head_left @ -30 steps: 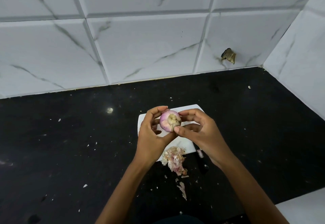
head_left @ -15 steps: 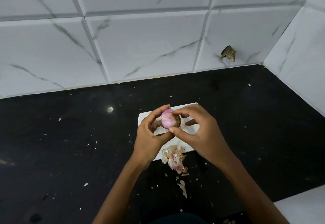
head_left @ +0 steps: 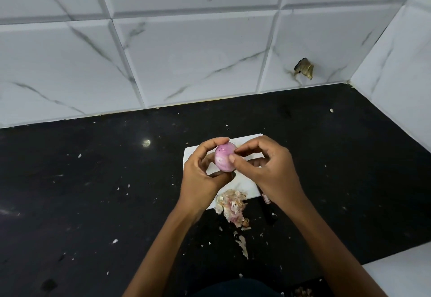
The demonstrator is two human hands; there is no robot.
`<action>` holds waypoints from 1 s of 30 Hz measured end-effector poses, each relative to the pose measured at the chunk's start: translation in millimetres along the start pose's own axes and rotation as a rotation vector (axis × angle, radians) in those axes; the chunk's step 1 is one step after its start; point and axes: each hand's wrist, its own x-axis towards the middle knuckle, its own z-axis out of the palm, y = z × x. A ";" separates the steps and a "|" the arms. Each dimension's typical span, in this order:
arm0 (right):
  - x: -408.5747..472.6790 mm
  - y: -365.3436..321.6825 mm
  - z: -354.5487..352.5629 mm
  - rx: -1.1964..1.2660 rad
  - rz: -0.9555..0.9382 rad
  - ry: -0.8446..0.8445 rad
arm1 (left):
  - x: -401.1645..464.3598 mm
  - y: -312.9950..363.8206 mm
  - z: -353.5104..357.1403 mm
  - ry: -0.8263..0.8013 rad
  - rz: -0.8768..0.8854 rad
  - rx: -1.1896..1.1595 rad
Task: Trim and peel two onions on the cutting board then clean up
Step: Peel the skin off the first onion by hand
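Two hands are peeling a pink onion above a white cutting board.

Head view: the left hand (head_left: 203, 175) is cradling the onion (head_left: 225, 158), likely steadying it, while the right hand (head_left: 265, 168) at three o'clock is pinching its skin; peelings (head_left: 232, 205) are lying at the cutting board (head_left: 249, 187)'s six o'clock edge.

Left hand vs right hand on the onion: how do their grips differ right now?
1. The left hand cradles the onion from the side and below, fingers curled round it; the right hand only pinches at its right edge with thumb and fingertip.
2. The left hand carries the onion; the right hand seems to work at its skin.
Shared: both touch the onion, held above the cutting board.
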 end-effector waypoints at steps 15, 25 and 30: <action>-0.7 0.5 -3.1 0.099 0.162 -0.068 | -0.3 1.5 -1.2 -0.008 0.027 0.010; 0.6 -1.8 1.8 -0.007 0.143 -0.025 | -1.3 0.6 -2.9 -0.007 0.000 -0.002; 3.7 -0.5 -4.9 0.059 0.225 -0.043 | -0.2 -0.7 -2.7 0.021 -0.039 -0.074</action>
